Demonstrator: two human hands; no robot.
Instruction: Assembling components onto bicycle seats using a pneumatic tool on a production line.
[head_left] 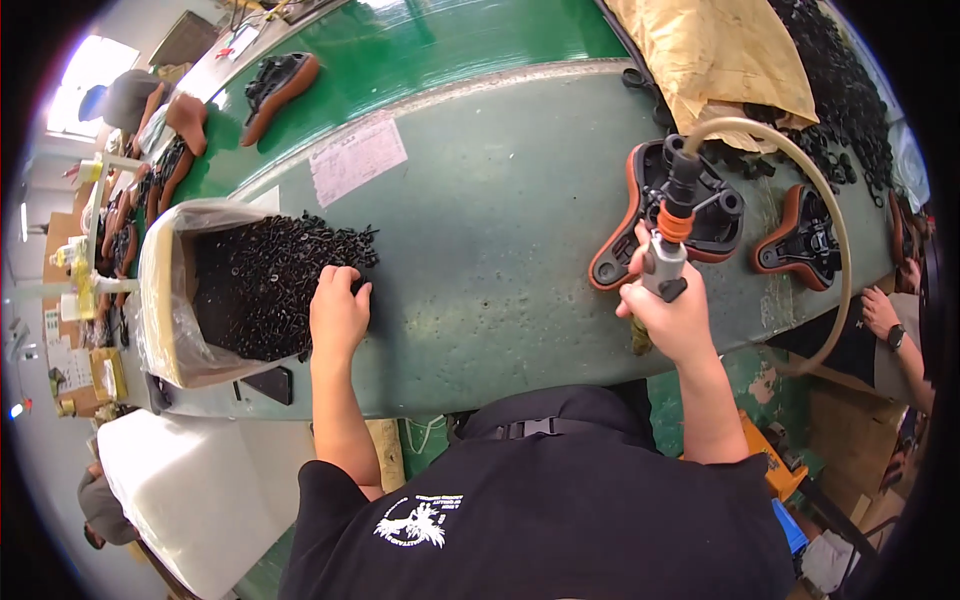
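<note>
My left hand (339, 312) rests at the near right edge of a heap of small black screws (270, 285). Its fingers are curled together, and what is between them is too small to make out. My right hand (668, 308) grips an air screwdriver (667, 258) with a grey body, an orange ring and a black end; its bit is not visible. Behind the tool lies an upturned bicycle saddle (632, 215) with a brown rim and black underside. A tan hose (838, 215) loops from the tool's black end to the right.
The screws spill from a plastic-lined box (165, 310) lying on the green table (480, 280). Another saddle (800, 240) lies at the right, near a co-worker's hand (880, 314). A brown paper sack (715, 60) and black parts (840, 90) are at the far right. A saddle (278, 95) lies far left.
</note>
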